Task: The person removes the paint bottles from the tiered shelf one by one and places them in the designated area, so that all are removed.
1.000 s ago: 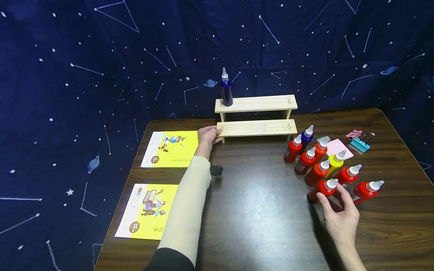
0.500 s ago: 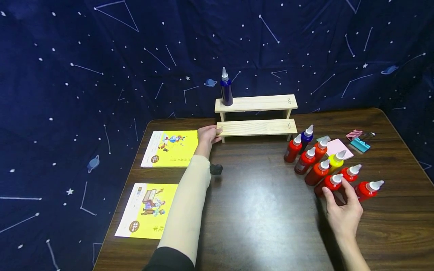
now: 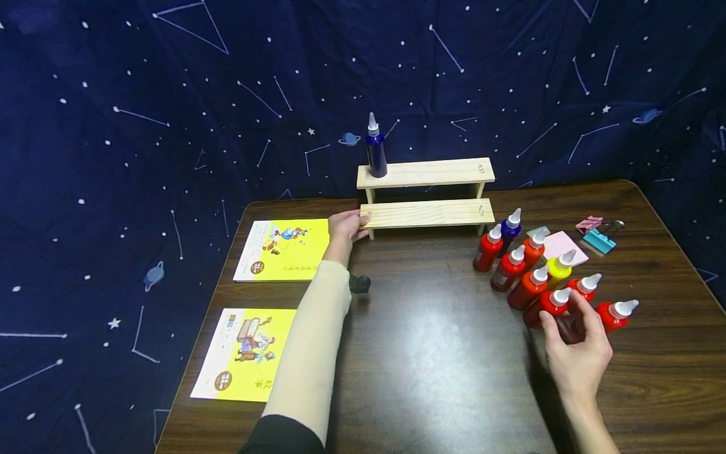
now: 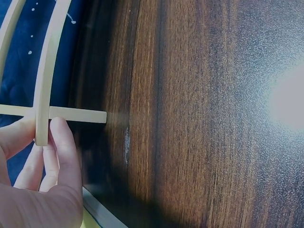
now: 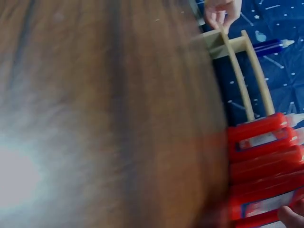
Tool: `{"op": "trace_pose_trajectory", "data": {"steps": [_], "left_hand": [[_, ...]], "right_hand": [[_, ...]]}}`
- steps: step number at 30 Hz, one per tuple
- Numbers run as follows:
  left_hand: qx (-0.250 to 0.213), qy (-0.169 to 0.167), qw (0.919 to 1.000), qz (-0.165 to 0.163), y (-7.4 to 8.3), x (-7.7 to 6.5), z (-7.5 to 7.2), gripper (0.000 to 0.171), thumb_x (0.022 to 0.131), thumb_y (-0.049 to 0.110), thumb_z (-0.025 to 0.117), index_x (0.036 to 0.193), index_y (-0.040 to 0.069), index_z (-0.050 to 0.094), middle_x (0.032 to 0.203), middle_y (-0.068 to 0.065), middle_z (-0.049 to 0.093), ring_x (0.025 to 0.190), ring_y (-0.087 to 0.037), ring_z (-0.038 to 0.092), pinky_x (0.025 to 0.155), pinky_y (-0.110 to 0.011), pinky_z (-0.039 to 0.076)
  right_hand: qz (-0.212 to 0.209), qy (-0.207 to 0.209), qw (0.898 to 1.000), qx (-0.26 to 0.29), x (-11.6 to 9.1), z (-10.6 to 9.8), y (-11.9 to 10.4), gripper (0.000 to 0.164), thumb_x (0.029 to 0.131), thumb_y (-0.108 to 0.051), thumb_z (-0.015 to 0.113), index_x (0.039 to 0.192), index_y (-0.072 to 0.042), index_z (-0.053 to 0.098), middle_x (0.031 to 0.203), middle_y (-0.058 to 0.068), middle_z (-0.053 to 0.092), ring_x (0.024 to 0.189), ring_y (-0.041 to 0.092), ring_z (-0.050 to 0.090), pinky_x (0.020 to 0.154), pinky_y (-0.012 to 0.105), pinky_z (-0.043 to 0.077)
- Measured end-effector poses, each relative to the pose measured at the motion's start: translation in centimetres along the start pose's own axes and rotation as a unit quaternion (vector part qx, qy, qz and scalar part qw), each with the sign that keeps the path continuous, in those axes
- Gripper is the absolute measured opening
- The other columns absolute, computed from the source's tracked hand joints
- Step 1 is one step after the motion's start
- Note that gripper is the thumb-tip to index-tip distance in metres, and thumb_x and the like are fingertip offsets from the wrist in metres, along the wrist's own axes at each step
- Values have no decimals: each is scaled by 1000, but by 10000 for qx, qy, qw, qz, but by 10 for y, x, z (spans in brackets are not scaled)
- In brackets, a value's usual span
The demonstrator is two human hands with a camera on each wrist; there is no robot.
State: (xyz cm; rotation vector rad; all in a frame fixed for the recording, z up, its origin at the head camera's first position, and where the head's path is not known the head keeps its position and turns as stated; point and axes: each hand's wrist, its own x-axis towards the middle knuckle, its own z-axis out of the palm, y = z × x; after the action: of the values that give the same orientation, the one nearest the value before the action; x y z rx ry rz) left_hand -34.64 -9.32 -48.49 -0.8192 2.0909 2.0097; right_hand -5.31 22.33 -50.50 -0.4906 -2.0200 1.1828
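A two-tier wooden shelf [image 3: 425, 214] stands against the dark-blue cloth. My left hand [image 3: 347, 226] grips the left end of its lower board, thumb on top; in the left wrist view the fingers lie on the board's other side. On the upper tier a dark-blue squeeze bottle [image 3: 377, 151] stands upright. At the right, my right hand [image 3: 581, 362] has thumb and fingers curled round a red squeeze bottle [image 3: 535, 312] with a white nozzle, at the near end of a row. In the right wrist view only a thumb tip [image 5: 290, 216] shows, against a red bottle.
Beside it stand several more red bottles [image 3: 507, 272], a yellow bottle [image 3: 558, 271] and a blue bottle [image 3: 510, 230]. A pink pad [image 3: 564, 246] and binder clips [image 3: 598, 241] lie behind them. Two yellow booklets [image 3: 295, 249] lie along the table's left side.
My right hand has shifted the red bottle slightly away and to the right, closer to the other bottles. Over the last half second that bottle stays nearly still. The left hand keeps its place.
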Motion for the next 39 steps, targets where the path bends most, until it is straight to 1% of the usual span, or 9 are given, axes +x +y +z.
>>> {"op": "trace_pose_trajectory", "data": {"steps": [6,10,13,16,22,26,29,32,39], "left_hand": [[-46,-32,9999,95,0,-2,0,31,79,-2,74,109,4,71,96,-10,68,66,-10,64,61,-22,60],[27,-25,10000,87,-2,-2,-1,32,79,0,75,110,4,71,96,-9,68,68,-10,64,64,-23,60],[114,27,9999,13,-3,-1,-1,32,79,1,76,110,6,71,97,-9,69,70,-11,65,66,-22,60],[154,120,9998,-4,-1,-1,-1,30,79,1,76,109,6,72,96,-8,69,69,-11,65,62,-21,59],[246,226,9994,-12,2,1,2,27,80,2,75,107,5,72,93,-7,68,65,-9,64,53,-18,57],[282,290,9992,-72,1,2,3,26,80,1,75,106,5,72,92,-8,68,64,-10,64,53,-19,57],[276,302,9991,-65,1,2,2,26,80,1,75,106,5,72,92,-8,68,64,-10,64,53,-19,57],[245,245,9994,-35,1,1,1,27,80,1,75,107,5,72,91,-8,68,64,-9,64,52,-18,57],[52,75,10000,30,1,0,1,28,79,0,75,106,4,72,92,-8,67,63,-9,63,56,-21,59]], "right_hand": [[-577,475,9944,743,9,-10,-37,52,75,6,75,125,-3,62,120,12,63,104,14,62,84,11,52],[-1209,839,9758,1615,14,-6,-75,46,74,7,74,118,9,62,118,24,61,105,24,62,88,19,54],[-1483,662,9620,2197,17,2,-101,44,74,7,73,116,13,60,118,27,60,108,31,60,91,25,54],[-1509,39,9551,2549,21,17,-123,46,75,12,70,119,13,58,121,28,57,113,34,57,92,29,54],[-1214,-1434,9454,2662,36,73,-141,51,78,15,69,126,9,55,126,25,54,117,31,54,94,38,54],[-816,-2235,9414,2391,52,126,-136,51,84,-1,71,132,0,54,130,18,55,120,28,53,95,50,51],[-705,-2759,9368,2032,68,165,-133,53,87,-12,71,136,-5,51,133,15,54,123,27,51,97,51,50],[-683,-3092,9328,1720,83,197,-137,55,89,-17,70,138,-5,48,135,17,53,123,28,51,99,50,49],[-700,-3303,9319,1324,113,257,-149,66,90,-20,67,146,-4,35,142,20,44,126,35,48,103,40,47]]}}
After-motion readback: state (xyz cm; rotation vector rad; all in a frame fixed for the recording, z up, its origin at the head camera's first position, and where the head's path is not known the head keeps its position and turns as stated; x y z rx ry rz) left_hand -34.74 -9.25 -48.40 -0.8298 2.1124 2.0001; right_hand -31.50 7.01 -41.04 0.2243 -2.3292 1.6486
